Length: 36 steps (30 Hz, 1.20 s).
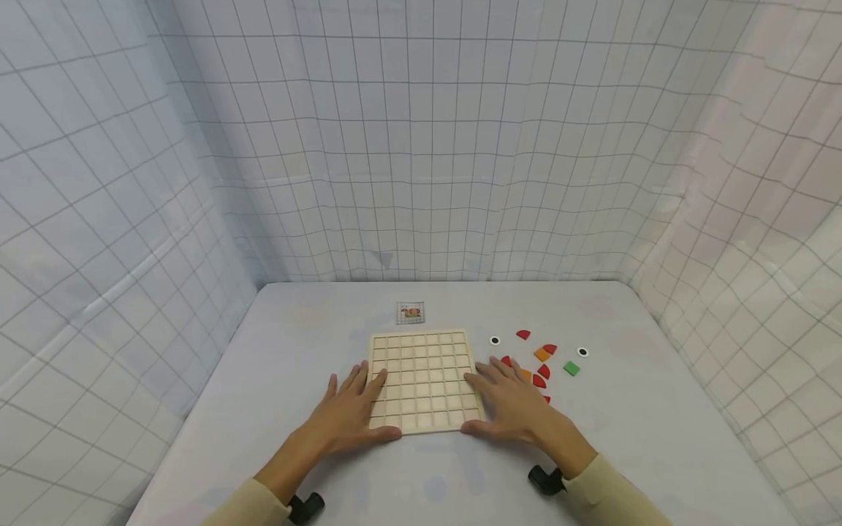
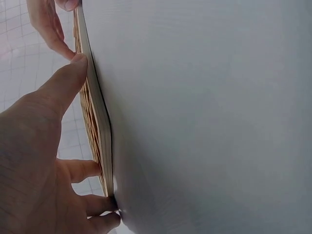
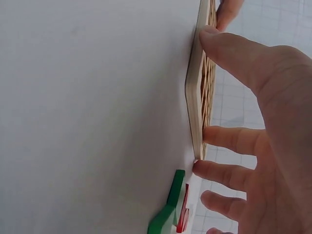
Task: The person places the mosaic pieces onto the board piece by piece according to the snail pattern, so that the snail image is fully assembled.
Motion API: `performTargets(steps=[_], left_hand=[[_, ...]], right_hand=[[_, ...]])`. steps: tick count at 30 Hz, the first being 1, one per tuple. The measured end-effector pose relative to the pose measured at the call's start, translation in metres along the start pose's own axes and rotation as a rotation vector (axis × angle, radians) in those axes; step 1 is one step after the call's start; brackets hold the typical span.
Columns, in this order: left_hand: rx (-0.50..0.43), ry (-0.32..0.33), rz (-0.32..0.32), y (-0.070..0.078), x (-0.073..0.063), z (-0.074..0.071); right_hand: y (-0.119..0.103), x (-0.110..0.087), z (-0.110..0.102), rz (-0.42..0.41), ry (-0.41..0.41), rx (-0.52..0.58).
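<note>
A pale wooden grid board point(image 1: 424, 381) with square compartments lies flat on the table, between both hands. At its near left corner, my left hand point(image 1: 347, 415) has its fingers spread: the thumb touches the front edge, the index finger rests on the grid, and others lie along the left side. My right hand point(image 1: 516, 409) mirrors this at the near right corner, thumb on the front edge and index fingertip over the right rim. Both wrist views show extended fingers touching the board's edge point(image 2: 100, 131). Several small red, orange and green pieces lie beside the right hand, some partly hidden by it.
Right of the board are red quarter-round pieces point(image 1: 523, 334), an orange square point(image 1: 542, 355), a green square point(image 1: 571, 368) and two white discs with black centres point(image 1: 582, 352). A small picture card point(image 1: 411, 313) lies behind the board. Gridded white curtains point(image 1: 421, 146) enclose the table.
</note>
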<state>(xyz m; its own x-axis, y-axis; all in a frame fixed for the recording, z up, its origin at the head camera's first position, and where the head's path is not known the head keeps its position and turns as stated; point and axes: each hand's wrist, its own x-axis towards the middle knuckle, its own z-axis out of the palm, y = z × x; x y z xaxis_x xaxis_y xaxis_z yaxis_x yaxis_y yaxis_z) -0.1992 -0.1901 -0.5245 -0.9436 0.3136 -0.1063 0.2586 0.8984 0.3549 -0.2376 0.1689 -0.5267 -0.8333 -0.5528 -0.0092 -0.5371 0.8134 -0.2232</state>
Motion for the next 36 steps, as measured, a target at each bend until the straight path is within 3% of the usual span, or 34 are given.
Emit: performTargets(steps=[6,11,19,23,29,36], left_hand=[[-0.028,0.000,0.006,0.008,0.001,0.000],[-0.032,-0.001,-0.004,0.008,-0.002,0.003],[-0.051,-0.002,0.008,0.006,-0.004,0.004],[-0.066,0.005,0.018,0.005,-0.003,0.005],[-0.094,0.022,0.029,0.003,0.000,0.006],[-0.137,0.012,0.020,0.001,0.000,0.007]], right_hand=[[0.008,-0.006,-0.004,-0.033,0.018,0.002],[0.018,-0.003,-0.005,-0.003,0.040,0.065],[0.049,0.022,-0.011,0.041,0.194,0.091],[0.063,0.037,-0.017,0.068,0.233,0.103],[0.076,0.055,-0.018,0.157,0.210,0.187],[0.084,0.071,-0.014,0.204,0.185,0.236]])
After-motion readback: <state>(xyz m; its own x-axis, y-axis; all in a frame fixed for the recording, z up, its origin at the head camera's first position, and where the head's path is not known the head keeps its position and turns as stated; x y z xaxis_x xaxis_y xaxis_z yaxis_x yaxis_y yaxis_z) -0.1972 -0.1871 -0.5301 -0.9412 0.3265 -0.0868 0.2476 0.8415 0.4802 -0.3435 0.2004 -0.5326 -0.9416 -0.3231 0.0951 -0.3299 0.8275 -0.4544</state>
